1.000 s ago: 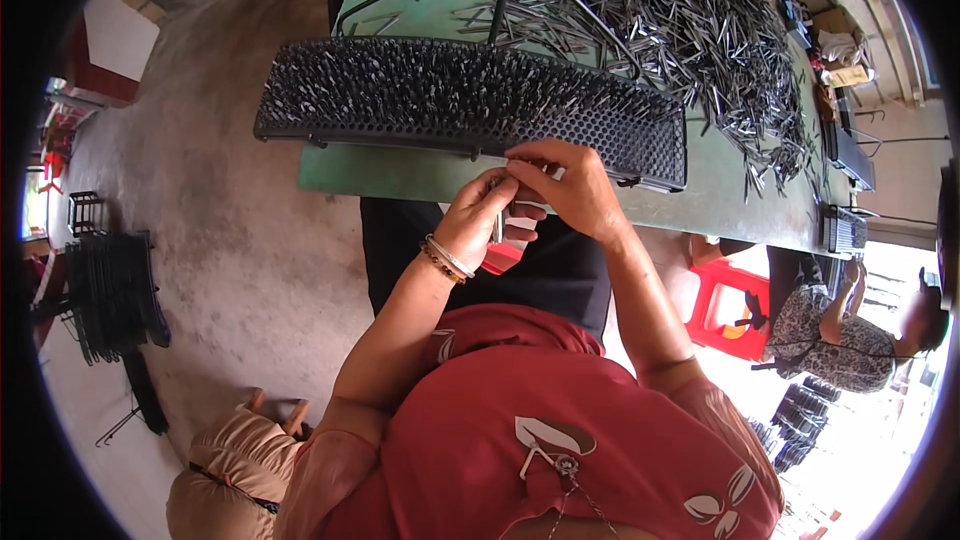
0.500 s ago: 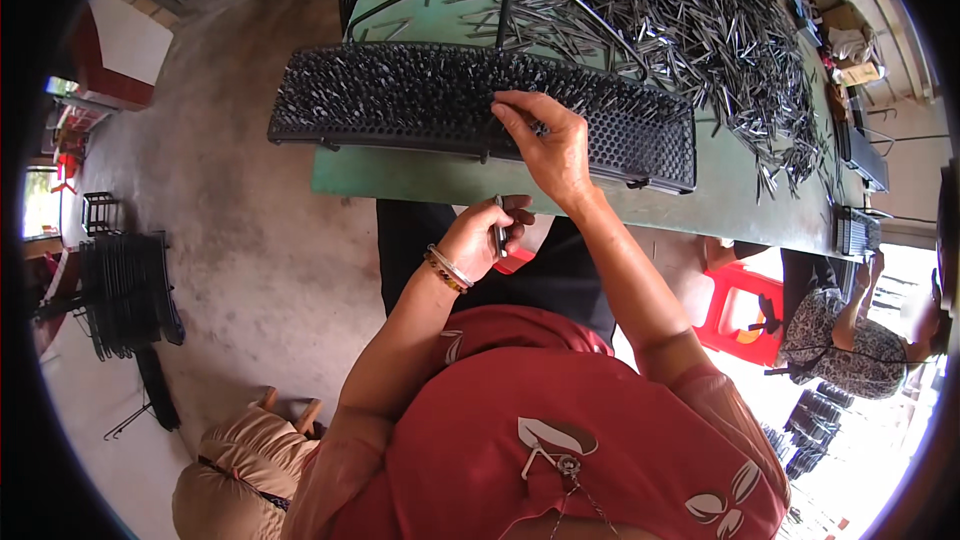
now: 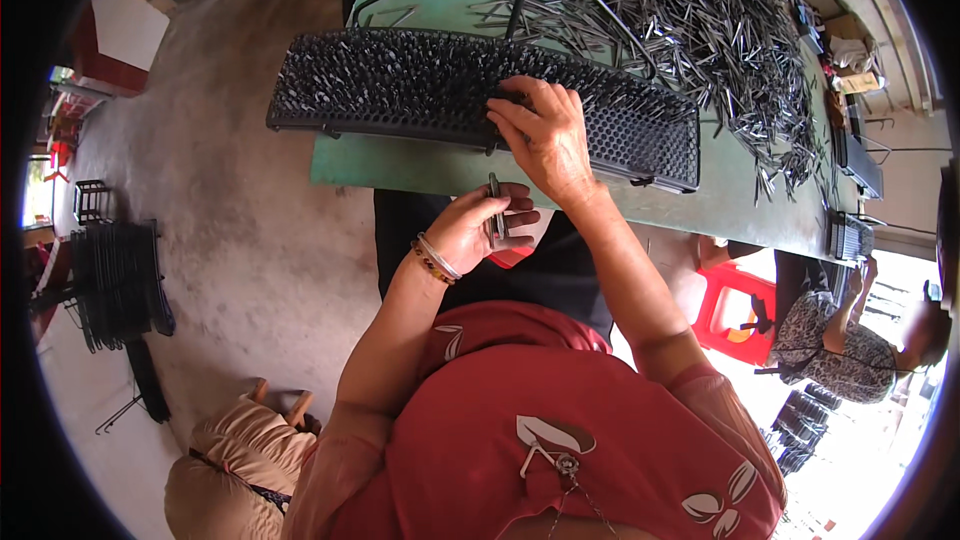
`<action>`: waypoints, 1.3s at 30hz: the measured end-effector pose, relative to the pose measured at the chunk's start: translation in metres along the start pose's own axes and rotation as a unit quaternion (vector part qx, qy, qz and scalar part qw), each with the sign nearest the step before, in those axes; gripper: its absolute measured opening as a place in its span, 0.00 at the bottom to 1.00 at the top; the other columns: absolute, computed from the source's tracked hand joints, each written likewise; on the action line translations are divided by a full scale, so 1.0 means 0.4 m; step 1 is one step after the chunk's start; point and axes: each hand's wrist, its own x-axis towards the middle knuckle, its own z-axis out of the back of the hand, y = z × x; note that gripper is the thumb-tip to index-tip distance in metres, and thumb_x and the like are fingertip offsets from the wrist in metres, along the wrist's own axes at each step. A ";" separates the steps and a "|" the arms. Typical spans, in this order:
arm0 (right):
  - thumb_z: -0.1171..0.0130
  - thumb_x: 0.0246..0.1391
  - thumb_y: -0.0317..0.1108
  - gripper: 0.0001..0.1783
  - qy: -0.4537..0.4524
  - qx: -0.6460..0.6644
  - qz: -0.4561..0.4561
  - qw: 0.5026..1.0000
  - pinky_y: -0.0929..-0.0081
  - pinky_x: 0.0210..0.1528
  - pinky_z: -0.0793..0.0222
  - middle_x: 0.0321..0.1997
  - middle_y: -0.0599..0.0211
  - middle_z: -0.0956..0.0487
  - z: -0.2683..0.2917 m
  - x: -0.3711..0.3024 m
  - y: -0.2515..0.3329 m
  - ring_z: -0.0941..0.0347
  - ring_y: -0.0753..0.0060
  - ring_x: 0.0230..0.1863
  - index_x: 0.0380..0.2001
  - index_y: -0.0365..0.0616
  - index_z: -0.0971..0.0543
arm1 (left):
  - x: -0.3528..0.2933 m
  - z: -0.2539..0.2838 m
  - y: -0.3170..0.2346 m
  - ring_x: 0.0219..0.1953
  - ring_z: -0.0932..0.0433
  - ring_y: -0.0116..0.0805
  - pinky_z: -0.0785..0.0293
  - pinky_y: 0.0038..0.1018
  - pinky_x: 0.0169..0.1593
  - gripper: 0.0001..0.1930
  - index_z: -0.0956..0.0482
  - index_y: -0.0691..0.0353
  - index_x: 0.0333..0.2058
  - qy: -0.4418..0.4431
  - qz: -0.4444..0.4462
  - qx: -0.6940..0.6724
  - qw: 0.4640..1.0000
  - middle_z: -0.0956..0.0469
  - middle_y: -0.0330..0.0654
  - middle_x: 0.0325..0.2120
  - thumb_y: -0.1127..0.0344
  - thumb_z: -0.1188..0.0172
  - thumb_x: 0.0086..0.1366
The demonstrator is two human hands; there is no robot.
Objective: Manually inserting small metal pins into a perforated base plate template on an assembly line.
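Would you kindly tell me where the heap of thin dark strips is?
In the head view, the heap of thin dark strips lies at upper right on the green table, beyond the long black perforated tray.

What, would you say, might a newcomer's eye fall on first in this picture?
Probably the big heap of slender dark strips on the green table at the upper right. Next comes the long black perforated tray along its near edge, densely filled at left, with bare holes at right. The right hand reaches over it; the left holds slender pieces below.
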 end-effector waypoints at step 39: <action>0.42 0.55 0.30 0.11 0.015 0.357 -0.379 0.853 0.85 0.38 0.31 0.32 0.69 0.20 0.076 -0.023 -0.009 0.28 0.84 0.34 0.38 0.33 0.21 | 0.032 -0.015 -0.007 0.44 0.23 0.36 0.21 0.33 0.42 0.18 0.30 0.66 0.49 -0.040 -0.046 0.053 0.997 0.23 0.47 0.42 0.60 0.50 0.67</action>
